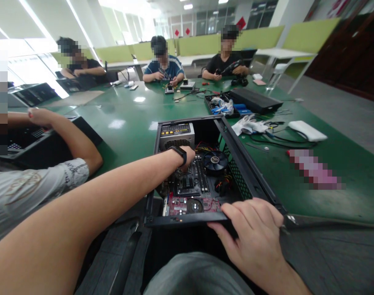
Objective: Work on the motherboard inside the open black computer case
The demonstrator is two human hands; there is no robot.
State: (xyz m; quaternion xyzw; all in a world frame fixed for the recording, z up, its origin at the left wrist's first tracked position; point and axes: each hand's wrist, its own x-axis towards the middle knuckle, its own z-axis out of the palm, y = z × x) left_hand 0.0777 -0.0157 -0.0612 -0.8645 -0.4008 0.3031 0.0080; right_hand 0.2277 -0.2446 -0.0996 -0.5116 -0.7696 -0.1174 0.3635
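Observation:
An open black computer case (236, 157) lies on its side at the near table edge. My right hand (251, 235) grips its near rim, with the thumb below and the fingers over the top. My left hand (188, 156), with a dark band on the wrist, reaches down inside over the motherboard (187, 180); its fingertips are hidden. Beyond that hand sits the power supply (177, 135). To its right is a round black fan (215, 160) with coloured wires around it. A red graphics card (187, 205) lies along the near side of the case.
On the green table (122, 123), white gloves (250, 125), cables, a white pouch (307, 130) and a black tray (224, 104) lie to the right. A co-worker's arm (73, 135) and another case (85, 129) are at left. Several people sit across the table.

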